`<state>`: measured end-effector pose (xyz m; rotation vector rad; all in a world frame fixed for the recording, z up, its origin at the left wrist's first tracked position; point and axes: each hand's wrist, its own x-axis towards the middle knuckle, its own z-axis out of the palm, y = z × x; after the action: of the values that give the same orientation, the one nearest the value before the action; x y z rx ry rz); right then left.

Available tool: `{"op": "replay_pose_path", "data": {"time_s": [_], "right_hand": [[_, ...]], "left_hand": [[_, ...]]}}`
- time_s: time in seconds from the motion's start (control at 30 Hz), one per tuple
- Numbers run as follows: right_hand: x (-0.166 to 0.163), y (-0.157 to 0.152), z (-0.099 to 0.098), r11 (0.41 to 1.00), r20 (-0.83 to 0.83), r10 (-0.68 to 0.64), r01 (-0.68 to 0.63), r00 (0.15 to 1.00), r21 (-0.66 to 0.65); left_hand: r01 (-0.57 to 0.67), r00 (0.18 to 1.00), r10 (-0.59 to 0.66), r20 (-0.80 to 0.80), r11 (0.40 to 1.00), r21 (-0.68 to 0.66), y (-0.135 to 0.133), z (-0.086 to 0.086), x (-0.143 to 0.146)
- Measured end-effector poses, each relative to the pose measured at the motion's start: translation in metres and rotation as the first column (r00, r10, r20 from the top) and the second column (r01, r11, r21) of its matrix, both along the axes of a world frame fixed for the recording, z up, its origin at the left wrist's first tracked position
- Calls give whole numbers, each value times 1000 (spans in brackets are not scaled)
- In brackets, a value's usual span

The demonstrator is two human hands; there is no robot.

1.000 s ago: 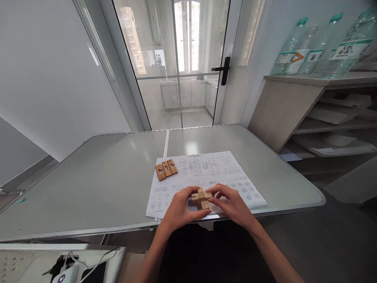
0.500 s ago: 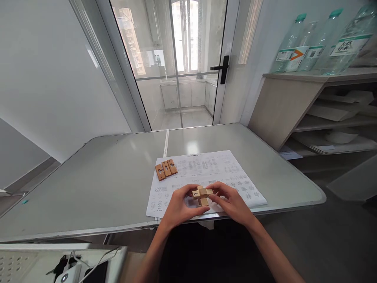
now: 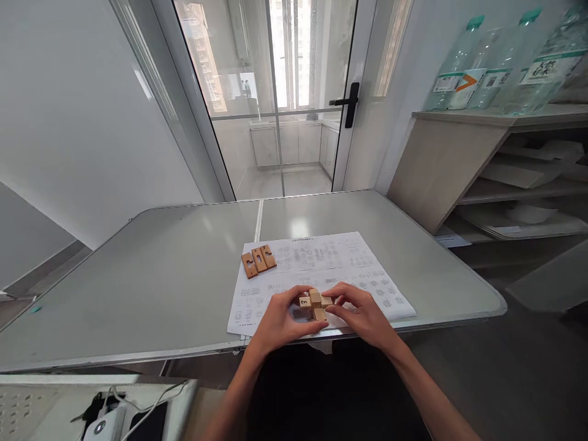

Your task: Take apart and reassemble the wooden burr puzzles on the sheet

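Note:
Between my two hands is a pale wooden burr puzzle (image 3: 315, 300), its interlocking blocks crossing each other. A dark "3" marks the block end on its left. My left hand (image 3: 281, 318) grips it from the left, fingers behind and thumb at the front. From the right, my right hand (image 3: 358, 311) pinches the block end that sticks out on that side. Beneath them lies a printed paper sheet (image 3: 316, 254) covered in small diagrams. On its upper left corner rest three flat brown wooden pieces (image 3: 258, 261) with cut-out slots and numbers, side by side.
The grey table (image 3: 160, 282) reaches to a glass door (image 3: 298, 159). At the right stands a wooden shelf (image 3: 441, 165) with several plastic bottles (image 3: 491, 70) on top. Lower left, a white surface (image 3: 46, 404) holds a phone (image 3: 149, 422), cables and a white device (image 3: 105, 425).
The burr puzzle has turned slightly between my hands, and its middle block now stands more upright. My hands hold nearly the same place. The view has shifted a little.

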<state>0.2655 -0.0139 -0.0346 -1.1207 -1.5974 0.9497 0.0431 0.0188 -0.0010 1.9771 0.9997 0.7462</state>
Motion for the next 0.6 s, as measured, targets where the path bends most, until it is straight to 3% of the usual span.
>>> {"op": "replay_pose_path", "data": {"time_s": [0.17, 0.6], "right_hand": [[-1, 1, 1, 999, -16, 35, -35, 999, 36], [-4, 2, 9, 984, -52, 162, -165, 985, -62]], "left_hand": [[27, 1000, -27, -6, 1000, -15, -1, -2, 1], [45, 997, -36, 61, 988, -148, 1, -2, -1]]}}
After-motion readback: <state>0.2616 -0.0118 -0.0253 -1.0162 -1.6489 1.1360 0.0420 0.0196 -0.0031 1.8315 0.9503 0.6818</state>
